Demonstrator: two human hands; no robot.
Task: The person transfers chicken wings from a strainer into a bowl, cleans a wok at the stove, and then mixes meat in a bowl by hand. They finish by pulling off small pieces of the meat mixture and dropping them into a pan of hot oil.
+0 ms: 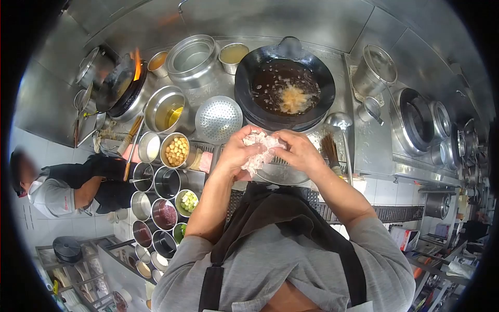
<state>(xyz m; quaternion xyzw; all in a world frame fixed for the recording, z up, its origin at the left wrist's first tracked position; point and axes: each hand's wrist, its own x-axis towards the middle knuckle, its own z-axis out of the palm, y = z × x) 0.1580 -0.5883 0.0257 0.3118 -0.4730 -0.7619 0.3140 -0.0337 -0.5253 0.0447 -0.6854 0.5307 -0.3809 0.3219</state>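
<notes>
Both hands grip a pale, floury-looking piece of raw meat (257,161) in front of my apron. My left hand (240,153) is wrapped round its left side, and my right hand (297,151) pinches its right side. Just beyond them sits a black wok (323,91) of dark, bubbling oil, with a golden, frothing piece of food (293,100) frying in it. Below the hands, a metal bowl or tray (283,175) is partly hidden.
Left of the wok lie a perforated strainer (219,118), a pot with yellow liquid (165,106) and several ingredient tins. A ladle (340,122) and a bamboo brush (329,148) are at the right. At far left, a co-worker (67,187) stands near a flaming wok (117,86).
</notes>
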